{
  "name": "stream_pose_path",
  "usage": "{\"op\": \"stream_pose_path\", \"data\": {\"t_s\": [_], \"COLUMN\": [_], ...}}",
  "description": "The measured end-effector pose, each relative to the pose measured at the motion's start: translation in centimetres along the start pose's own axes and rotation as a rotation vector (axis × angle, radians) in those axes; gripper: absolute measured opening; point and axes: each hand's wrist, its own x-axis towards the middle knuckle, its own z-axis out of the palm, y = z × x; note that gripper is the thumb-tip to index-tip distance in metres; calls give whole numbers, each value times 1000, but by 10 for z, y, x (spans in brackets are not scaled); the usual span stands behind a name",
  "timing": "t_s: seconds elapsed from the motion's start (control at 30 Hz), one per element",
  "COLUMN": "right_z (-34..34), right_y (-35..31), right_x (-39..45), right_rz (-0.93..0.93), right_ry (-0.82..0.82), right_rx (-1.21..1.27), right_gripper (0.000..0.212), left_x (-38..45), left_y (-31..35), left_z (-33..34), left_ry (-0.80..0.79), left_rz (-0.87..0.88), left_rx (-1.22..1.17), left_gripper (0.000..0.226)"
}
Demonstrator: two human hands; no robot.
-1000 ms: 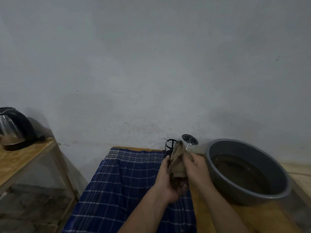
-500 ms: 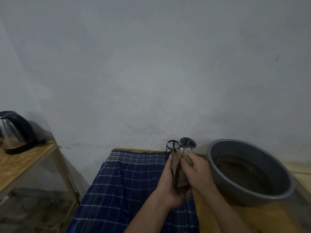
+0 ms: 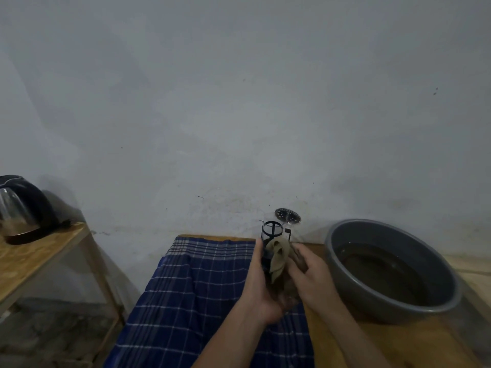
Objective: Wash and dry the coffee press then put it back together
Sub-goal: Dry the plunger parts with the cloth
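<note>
Left hand: the left hand (image 3: 261, 285) curls round the coffee press, a black-framed cylinder of clear glass (image 3: 271, 240), and holds it tilted above the tabletop.
Right hand: the right hand (image 3: 309, 274) grips a crumpled beige cloth (image 3: 277, 257) and presses it against the side of the press.
Coffee press: held between both hands, above the right edge of the blue checked cloth (image 3: 202, 293) that covers the middle of the wooden tabletop (image 3: 345, 338).
Plunger: a round perforated metal filter disc (image 3: 287, 215) shows just behind the press, near the tabletop's far edge; what it rests on cannot be told.
Basin: a round grey plastic basin (image 3: 438, 312) holding dark water stands at the right of the tabletop.
Side shelf: a black electric kettle with a glass body (image 3: 24, 208) stands on a wooden shelf (image 3: 39, 251) at the left.
</note>
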Motion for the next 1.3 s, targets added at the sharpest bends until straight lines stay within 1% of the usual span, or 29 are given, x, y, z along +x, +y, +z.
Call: {"op": "stream_pose_path", "data": {"t_s": [0.03,0.1,0.13,0.17,0.23,0.27,0.3,0.33,0.37,0.4,0.43,0.47,0.5,0.57,0.6,0.67,0.73,0.8,0.87,0.93,1.0,1.03,1.1,1.17,1.2,1.23,1.3], "right_z": [1,1,1,1,0,-2,-5,-7,-9,-8,-5,-2,0,-1,-5,-15,-22,-26,-28,-33,-46,-54,-65,-62,-58,-53,-51], "right_y": [0,0,0,-2,-5,-7,-6,-5,-5,-3,2,7,11,15,14,18,20,19,18,17,12,11,9,7,10,16,33], "right_x": [2,5,7,8,9,8,6,3,-1,-4,-7,-10,-12,-13,-13,-9,-8,-10,-12,-12,-9,-6,-4,-9,-14,-20,-30], "right_rz": [-11,6,40,111,289,338,338,284,217,164,110,53,25,39,87,254,387,395,287,179,145,139,140,157,155,145,122], "right_ry": [32,114,146,180,248,272,272,242,175,78,6,-17,0,122,191,276,253,211,225,291,356,362,296,146,77,40,53], "right_rx": [-42,-106,-74,20,308,412,435,396,302,172,32,-73,-126,-107,-72,12,92,32,-122,-212,-160,-128,-94,-77,-89,-122,-203], "right_gripper": [9,18,22,25,26,25,22,17,12,13,19,23,22,12,8,14,23,27,27,24,20,19,15,14,17,20,26], "left_x": [-1,-2,-4,-5,-2,0,2,4,5,5,5,4,5,6,10,14,21,26,30,33,37,39,44,50,54,57,60], "left_y": [-2,-6,-6,-7,-9,-9,-9,-9,-9,-8,-10,-11,-14,-22,-27,-37,-44,-47,-48,-48,-46,-45,-47,-50,-54,-56,-64], "left_z": [2,2,4,5,6,4,2,-1,-3,-5,-6,-6,-6,-3,-4,-5,-9,-10,-10,-8,-4,-1,8,17,22,27,37], "left_ry": [1,-6,-13,-22,2,22,46,63,68,68,72,72,72,68,103,172,182,180,157,187,254,275,283,274,258,261,275], "left_rz": [-6,-32,-31,-21,-2,0,-1,3,2,-9,-18,-9,17,106,190,412,606,715,689,627,585,559,526,509,483,450,420], "left_rx": [37,48,45,47,44,33,17,12,2,-11,-19,-9,30,169,291,562,706,714,651,590,506,470,454,458,432,415,479], "left_gripper": [74,68,67,65,64,66,68,71,72,71,69,66,64,59,55,47,39,37,41,43,42,42,45,47,43,39,38]}}
